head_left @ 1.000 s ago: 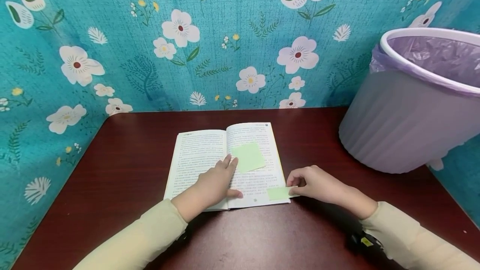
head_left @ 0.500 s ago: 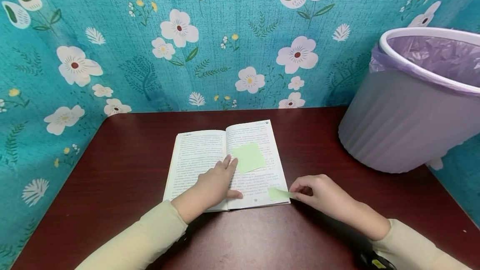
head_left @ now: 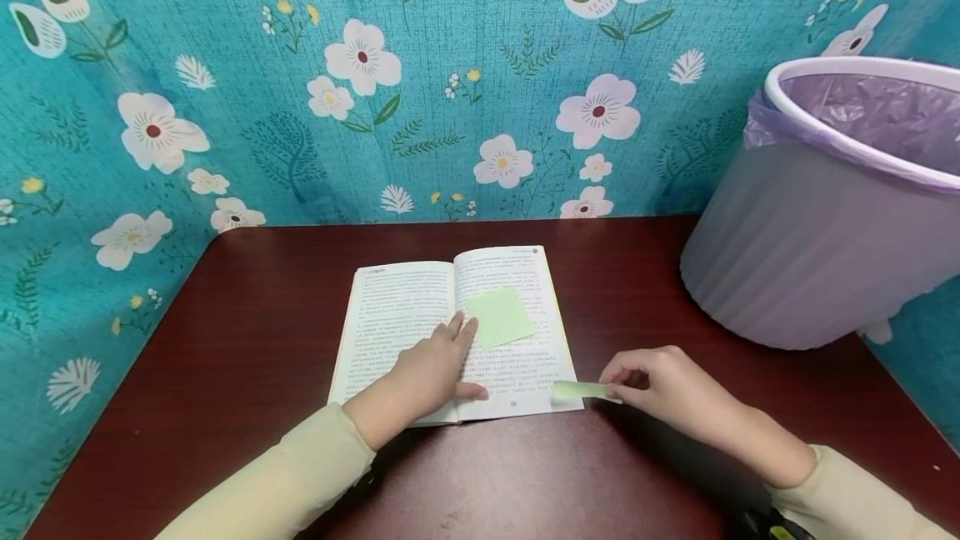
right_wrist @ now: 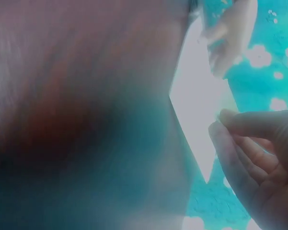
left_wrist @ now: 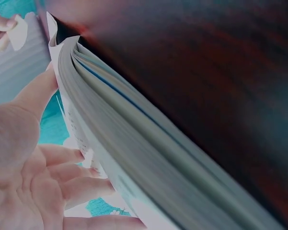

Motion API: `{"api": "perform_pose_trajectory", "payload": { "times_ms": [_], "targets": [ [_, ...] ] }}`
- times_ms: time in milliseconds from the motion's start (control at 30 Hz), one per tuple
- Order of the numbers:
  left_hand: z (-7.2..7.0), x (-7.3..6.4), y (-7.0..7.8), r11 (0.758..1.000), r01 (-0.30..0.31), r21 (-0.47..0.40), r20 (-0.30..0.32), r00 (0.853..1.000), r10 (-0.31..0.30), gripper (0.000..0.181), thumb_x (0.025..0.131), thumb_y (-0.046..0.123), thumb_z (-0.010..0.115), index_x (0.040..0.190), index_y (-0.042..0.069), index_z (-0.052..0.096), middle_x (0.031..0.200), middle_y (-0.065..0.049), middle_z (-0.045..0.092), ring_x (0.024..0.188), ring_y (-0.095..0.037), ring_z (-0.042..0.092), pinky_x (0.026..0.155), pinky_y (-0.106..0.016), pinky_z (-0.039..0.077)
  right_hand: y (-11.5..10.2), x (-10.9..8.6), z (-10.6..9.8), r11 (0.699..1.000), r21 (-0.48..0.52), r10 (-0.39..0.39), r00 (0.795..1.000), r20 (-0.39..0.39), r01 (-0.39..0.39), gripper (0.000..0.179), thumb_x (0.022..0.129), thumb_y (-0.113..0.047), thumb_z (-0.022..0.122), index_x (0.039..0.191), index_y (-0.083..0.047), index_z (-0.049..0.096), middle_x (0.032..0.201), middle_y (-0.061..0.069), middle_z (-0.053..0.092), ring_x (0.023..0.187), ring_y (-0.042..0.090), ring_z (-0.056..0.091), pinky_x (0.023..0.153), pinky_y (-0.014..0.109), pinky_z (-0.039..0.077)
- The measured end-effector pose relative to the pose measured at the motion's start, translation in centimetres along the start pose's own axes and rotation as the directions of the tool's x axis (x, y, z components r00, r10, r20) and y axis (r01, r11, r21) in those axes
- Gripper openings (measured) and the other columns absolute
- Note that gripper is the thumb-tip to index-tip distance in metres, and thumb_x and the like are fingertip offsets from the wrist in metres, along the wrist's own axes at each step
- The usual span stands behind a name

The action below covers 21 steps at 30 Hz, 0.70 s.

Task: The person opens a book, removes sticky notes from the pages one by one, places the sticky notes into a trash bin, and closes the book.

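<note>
An open book (head_left: pixel 405 307) lies on the dark red table, its pages covered in small print. My left hand (head_left: pixel 431 369) rests on it across the inner fold, fingers extended and thumb spread onto the right page. Above those fingertips a square green sticky note (head_left: pixel 501 317) lies flat on the right page. Off the book's lower right corner, my right hand (head_left: pixel 663 386) pinches the end of a second green sticky note (head_left: pixel 576 390) between thumb and fingers. That note reaches back over the page corner and looks lifted and bent. In the left wrist view the book's page edges (left_wrist: pixel 115 134) show beside the palm.
A grey wastebasket (head_left: pixel 810 232) with a purple liner stands at the right, beyond my right hand. Behind the table (head_left: pixel 247 340) hangs a teal flowered cloth (head_left: pixel 450 48), which also runs along the left side.
My right hand has moved right and slightly toward me, peeling the lower sticky note up from the page corner. My left hand has stayed in place on the book.
</note>
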<state>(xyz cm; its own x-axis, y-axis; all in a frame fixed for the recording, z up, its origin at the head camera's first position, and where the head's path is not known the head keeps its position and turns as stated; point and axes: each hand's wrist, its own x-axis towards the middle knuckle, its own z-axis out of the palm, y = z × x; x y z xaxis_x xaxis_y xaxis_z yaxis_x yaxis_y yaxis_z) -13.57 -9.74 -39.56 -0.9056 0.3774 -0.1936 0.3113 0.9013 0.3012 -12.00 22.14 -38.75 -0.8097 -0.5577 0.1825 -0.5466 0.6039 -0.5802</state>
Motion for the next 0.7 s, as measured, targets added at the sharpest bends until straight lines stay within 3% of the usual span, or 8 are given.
{"api": "perform_pose_trajectory", "payload": {
  "times_ms": [400, 633, 700],
  "targets": [
    [0.1, 0.1, -0.1, 1.000, 0.005, 0.012, 0.012, 1.000, -0.005, 0.099, 0.083, 0.051, 0.081, 0.158, 0.002, 0.037, 0.162, -0.022, 0.033, 0.131, -0.049, 0.051, 0.079, -0.064, 0.056, 0.3, 1.7, -5.1, 0.995, -0.077, 0.044, 0.982, -0.186, -0.059, 0.024, 0.080, 0.004, 0.084, 0.091, -0.017, 0.077, 0.082, -0.002, 0.074, 0.072, 0.001, 0.066, 0.063, 0.015, 0.051],
    [0.0, 0.1, 0.1, 1.000, 0.009, 0.009, 0.018, 1.000, -0.009, 0.099, 0.083, 0.050, 0.080, 0.158, 0.002, 0.036, 0.162, -0.022, 0.032, 0.134, -0.049, 0.049, 0.081, -0.067, 0.054, 0.7, 2.0, -7.8, 0.982, 0.111, 0.168, 0.975, -0.148, -0.152, 0.015, 0.087, 0.006, 0.077, 0.099, -0.003, 0.078, 0.089, 0.005, 0.077, 0.072, 0.006, 0.070, 0.064, 0.018, 0.055],
    [0.0, 0.1, 0.1, 1.000, 0.007, 0.009, 0.018, 1.000, -0.007, 0.099, 0.083, 0.050, 0.081, 0.157, 0.002, 0.036, 0.162, -0.022, 0.032, 0.134, -0.048, 0.049, 0.081, -0.067, 0.054, 0.7, 2.2, -8.6, 0.981, 0.122, 0.172, 0.971, -0.165, -0.153, 0.014, 0.087, 0.005, 0.078, 0.099, -0.002, 0.078, 0.093, 0.002, 0.078, 0.076, 0.003, 0.070, 0.065, 0.018, 0.055]
  ]
}}
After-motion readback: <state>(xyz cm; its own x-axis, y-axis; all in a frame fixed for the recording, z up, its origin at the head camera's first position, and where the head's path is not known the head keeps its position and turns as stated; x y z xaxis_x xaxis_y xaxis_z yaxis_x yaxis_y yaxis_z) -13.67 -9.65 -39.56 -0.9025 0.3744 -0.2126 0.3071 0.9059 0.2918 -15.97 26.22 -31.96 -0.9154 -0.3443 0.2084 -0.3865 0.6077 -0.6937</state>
